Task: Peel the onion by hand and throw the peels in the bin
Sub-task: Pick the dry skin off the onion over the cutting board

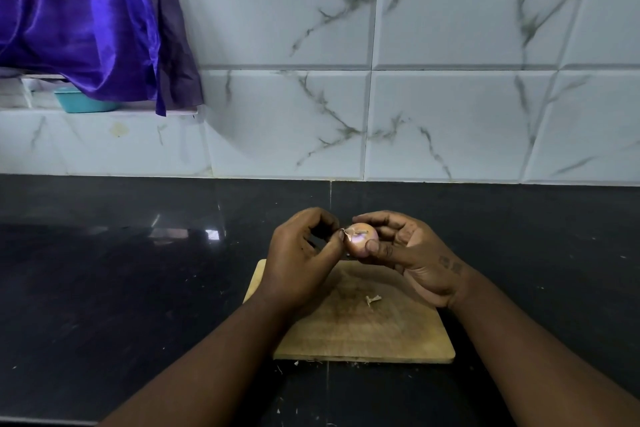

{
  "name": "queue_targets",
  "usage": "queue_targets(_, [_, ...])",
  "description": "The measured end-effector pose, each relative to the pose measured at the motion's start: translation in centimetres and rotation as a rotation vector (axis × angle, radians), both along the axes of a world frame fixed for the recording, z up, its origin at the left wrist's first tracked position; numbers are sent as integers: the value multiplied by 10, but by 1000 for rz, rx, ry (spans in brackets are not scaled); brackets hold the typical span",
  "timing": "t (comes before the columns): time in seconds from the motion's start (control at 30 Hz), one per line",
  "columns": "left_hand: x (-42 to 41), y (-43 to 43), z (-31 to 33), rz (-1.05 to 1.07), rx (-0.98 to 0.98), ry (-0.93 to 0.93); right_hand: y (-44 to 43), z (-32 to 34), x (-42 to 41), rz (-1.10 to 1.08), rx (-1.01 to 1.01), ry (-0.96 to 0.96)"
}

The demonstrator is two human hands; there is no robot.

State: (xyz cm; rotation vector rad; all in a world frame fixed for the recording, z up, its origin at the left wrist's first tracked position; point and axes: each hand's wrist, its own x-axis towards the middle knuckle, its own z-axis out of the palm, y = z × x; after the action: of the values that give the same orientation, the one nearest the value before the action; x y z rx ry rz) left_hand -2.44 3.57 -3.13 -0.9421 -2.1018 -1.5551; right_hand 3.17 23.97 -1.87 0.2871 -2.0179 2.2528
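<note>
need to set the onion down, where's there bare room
Bare counter left of the cutting board and right of it; the board's near right corner is free. Crowded at its far end: left hand, right hand, onion, peel scrap.

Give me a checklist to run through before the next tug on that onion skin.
1. Onion gripped by the right hand: ok.
2. Left hand pinching the peel at the onion's end: ok.
3. Board under both hands to catch bits: ok.
4. Scrap lying on the board, not binned: not ok.
5. Bin within reach: cannot tell, none in view.
6. Skin left on the far side: cannot tell.
</note>
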Motion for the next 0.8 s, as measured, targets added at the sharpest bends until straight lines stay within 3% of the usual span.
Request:
queue_targets(0.37, [5, 0, 4, -21, -60, 127, 0, 0, 0, -15, 11, 19])
queue_targets(0.57, [6, 0, 4, 11, -78, 60, 3, 3, -1, 0, -142, 21])
queue_targets(0.8, [6, -1, 0, 13, -385, 46, 4, 1, -1, 26, -197, 2])
